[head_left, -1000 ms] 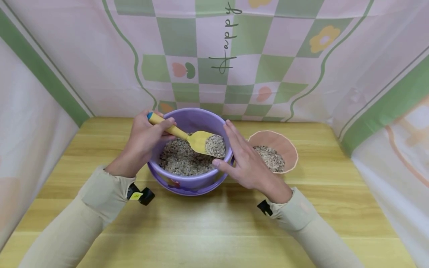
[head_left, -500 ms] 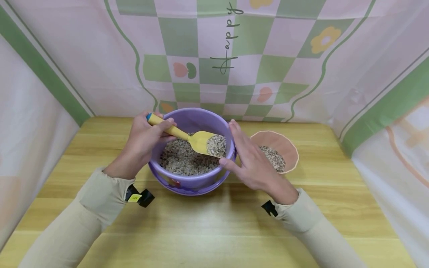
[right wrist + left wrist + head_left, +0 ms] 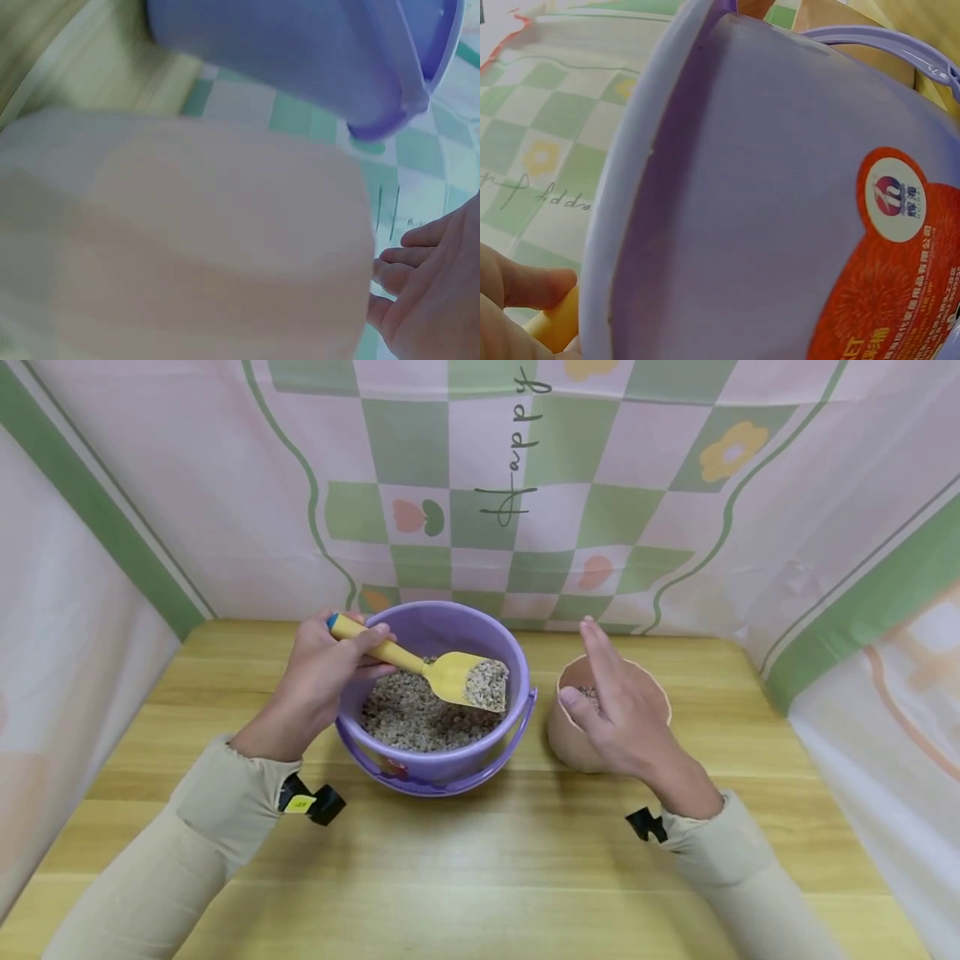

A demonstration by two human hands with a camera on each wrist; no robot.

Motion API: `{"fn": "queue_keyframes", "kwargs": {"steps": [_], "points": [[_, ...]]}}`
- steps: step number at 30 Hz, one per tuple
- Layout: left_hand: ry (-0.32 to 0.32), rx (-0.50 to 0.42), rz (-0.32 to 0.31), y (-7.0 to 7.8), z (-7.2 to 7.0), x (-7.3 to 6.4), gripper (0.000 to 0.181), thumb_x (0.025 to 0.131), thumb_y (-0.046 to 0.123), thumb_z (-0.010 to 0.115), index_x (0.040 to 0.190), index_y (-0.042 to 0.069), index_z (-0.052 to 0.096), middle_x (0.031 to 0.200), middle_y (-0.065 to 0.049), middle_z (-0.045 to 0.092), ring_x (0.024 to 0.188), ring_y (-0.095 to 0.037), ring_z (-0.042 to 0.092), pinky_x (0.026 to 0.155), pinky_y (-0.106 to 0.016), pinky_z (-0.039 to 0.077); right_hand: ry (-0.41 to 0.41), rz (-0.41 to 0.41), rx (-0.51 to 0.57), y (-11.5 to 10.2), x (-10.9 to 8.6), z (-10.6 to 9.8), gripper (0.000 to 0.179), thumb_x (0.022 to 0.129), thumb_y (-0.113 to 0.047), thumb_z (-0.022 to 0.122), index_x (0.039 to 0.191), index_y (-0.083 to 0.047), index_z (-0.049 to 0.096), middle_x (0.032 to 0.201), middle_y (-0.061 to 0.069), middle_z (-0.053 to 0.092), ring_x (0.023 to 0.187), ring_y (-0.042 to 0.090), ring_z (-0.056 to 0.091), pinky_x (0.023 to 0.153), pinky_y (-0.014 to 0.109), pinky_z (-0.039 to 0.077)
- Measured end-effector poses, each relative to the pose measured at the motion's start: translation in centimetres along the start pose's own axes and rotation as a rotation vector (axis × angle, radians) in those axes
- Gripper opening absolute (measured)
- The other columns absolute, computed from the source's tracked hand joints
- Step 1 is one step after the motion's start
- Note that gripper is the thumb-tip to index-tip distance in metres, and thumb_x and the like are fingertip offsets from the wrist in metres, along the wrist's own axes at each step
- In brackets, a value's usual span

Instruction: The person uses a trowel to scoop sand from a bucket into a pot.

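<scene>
Checkered cloth (image 3: 405, 443) is hanging behind a wooden table (image 3: 480, 877), where a purple bucket (image 3: 442, 625) is standing left of a peach cup (image 3: 572, 745).
Straight-fingered and holding nothing, the right hand (image 3: 626, 718) is hovering at the cup, contact unclear; the left hand (image 3: 318, 672), farther from the cup, is gripping the yellow scoop (image 3: 447, 677) by its handle. Its long axis is running rightward, slightly nearward, pointing to the cup; the blade is staying inside the bucket's rim, whose right side is standing between, and is bearing gravel (image 3: 487, 683).

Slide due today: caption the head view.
Left hand holds a loaded yellow scoop over the purple bucket; right hand near a peach pot.
</scene>
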State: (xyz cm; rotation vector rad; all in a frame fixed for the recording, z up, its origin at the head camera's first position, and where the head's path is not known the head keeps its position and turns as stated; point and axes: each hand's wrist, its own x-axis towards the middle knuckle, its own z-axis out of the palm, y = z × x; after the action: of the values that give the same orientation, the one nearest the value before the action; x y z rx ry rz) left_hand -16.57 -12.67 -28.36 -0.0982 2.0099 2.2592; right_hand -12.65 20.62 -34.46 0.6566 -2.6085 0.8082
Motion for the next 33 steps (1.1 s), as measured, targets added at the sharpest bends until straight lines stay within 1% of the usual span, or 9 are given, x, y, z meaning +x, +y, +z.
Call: {"fn": "queue_keyframes", "kwargs": {"steps": [2,4,8,11,14,20,25,30,33], "points": [[-0.009,-0.012,0.008,0.0,-0.1,-0.1,0.029,0.098,0.003,0.062,0.116,-0.002,0.040,0.105,-0.017,0.064,0.081,-0.015,0.073,0.080,-0.030,0.061,0.019,0.013,-0.033,0.6,-0.4,-0.3,0.077,0.104,-0.054,0.038,0.159,-0.008,0.012,0.165,0.012,0.013,0.150,0.032,0.016,0.121,0.058,0.020],[-0.019,-0.023,0.015,0.1,-0.2,-0.3,0.026,0.098,0.004,0.061,0.114,0.000,0.040,0.101,-0.014,0.065,0.081,-0.015,0.073,0.080,-0.030,0.061,0.018,0.033,-0.059,1.1,-0.8,-0.5,0.076,0.104,-0.051,0.042,0.160,-0.009,0.012,0.165,0.010,0.013,0.150,0.032,0.017,0.120,0.059,0.021],[-0.034,-0.056,0.028,0.3,-0.5,-0.4,0.021,0.099,0.004,0.060,0.107,0.003,0.041,0.092,-0.009,0.069,0.081,-0.016,0.074,0.080,-0.030,0.061,-0.009,0.072,-0.072,2.0,-1.5,-0.7,0.077,0.103,-0.044,0.049,0.160,-0.012,0.009,0.166,0.008,0.010,0.151,0.032,0.014,0.121,0.059,0.018],[-0.044,-0.102,0.034,0.5,-0.6,-0.6,0.022,0.098,0.003,0.060,0.106,0.002,0.040,0.089,-0.010,0.069,0.081,-0.018,0.074,0.080,-0.031,0.061,-0.014,0.083,-0.083,2.7,-1.9,-0.8,0.078,0.102,-0.042,0.051,0.160,-0.010,0.009,0.166,0.010,0.009,0.151,0.034,0.014,0.121,0.058,0.016],[-0.051,-0.134,0.040,0.6,-0.8,-0.7,0.024,0.098,0.003,0.061,0.106,0.001,0.039,0.089,-0.011,0.069,0.083,-0.020,0.074,0.082,-0.033,0.060,-0.012,0.084,-0.101,3.2,-2.2,-0.9,0.079,0.101,-0.041,0.053,0.160,-0.008,0.011,0.165,0.014,0.012,0.150,0.036,0.014,0.121,0.059,0.016],[-0.032,-0.132,0.053,1.0,-0.9,-0.9,0.026,0.097,0.005,0.063,0.106,0.002,0.039,0.090,-0.011,0.069,0.084,-0.019,0.074,0.082,-0.032,0.060,-0.023,0.104,-0.148,3.9,-3.0,-1.3,0.078,0.100,-0.042,0.054,0.158,-0.005,0.018,0.163,0.020,0.017,0.149,0.039,0.015,0.120,0.061,0.016],[-0.023,-0.143,0.051,1.4,-0.9,-0.9,0.027,0.097,0.006,0.064,0.107,0.002,0.039,0.091,-0.012,0.070,0.082,-0.020,0.074,0.080,-0.031,0.060,-0.027,0.127,-0.171,4.3,-3.6,-1.4,0.078,0.099,-0.043,0.056,0.157,-0.005,0.021,0.162,0.021,0.021,0.148,0.041,0.018,0.119,0.063,0.018],[-0.014,-0.149,0.059,1.8,-0.7,-1.0,0.025,0.097,0.007,0.063,0.106,0.002,0.040,0.094,-0.012,0.072,0.083,-0.021,0.074,0.080,-0.033,0.061,-0.028,0.136,-0.182,4.8,-4.1,-1.4,0.079,0.098,-0.043,0.057,0.157,-0.005,0.022,0.161,0.021,0.022,0.147,0.043,0.020,0.117,0.065,0.021],[-0.016,-0.155,0.060,1.9,-0.5,-0.9,0.025,0.097,0.008,0.064,0.105,0.003,0.040,0.096,-0.012,0.072,0.084,-0.021,0.074,0.079,-0.034,0.062,-0.031,0.145,-0.185,5.1,-4.4,-1.4,0.080,0.098,-0.043,0.058,0.157,-0.005,0.022,0.161,0.021,0.022,0.147,0.043,0.019,0.117,0.064,0.021]]}}
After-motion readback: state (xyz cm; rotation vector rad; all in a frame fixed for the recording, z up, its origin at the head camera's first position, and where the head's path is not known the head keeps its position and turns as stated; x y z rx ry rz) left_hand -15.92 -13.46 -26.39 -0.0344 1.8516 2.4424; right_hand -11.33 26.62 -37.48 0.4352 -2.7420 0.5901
